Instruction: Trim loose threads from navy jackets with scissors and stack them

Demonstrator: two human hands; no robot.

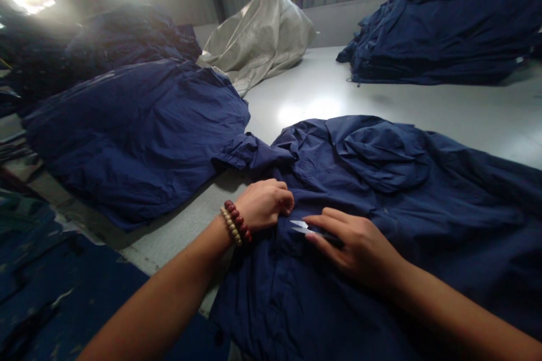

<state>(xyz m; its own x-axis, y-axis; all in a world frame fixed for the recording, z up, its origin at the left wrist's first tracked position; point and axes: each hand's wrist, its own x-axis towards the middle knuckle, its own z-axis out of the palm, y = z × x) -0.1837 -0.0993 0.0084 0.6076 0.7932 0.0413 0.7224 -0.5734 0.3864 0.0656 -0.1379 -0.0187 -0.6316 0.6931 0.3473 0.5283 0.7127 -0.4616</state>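
Observation:
A dark blue garment (339, 180) lies spread and wrinkled on the table under both hands. My left hand (265, 203), with two bead bracelets at the wrist, is closed with its fingers curled down on the fabric; a fold of it appears pinched there. In my right hand (349, 237) is a small pair of thread snips (315, 231), gripped between thumb and fingers. Their two metal blades stand slightly apart and point left, just beside my left fingertips. Part of the snips' dark body is hidden by my right hand.
Another blue garment (144, 135) lies at the left, over the table's edge. Behind it rises a dark heap of cloth (131, 34). A grey cloth-covered object (271, 34) stands at the back of the white table (296, 96). Folded blue garments (444, 28) are stacked back right.

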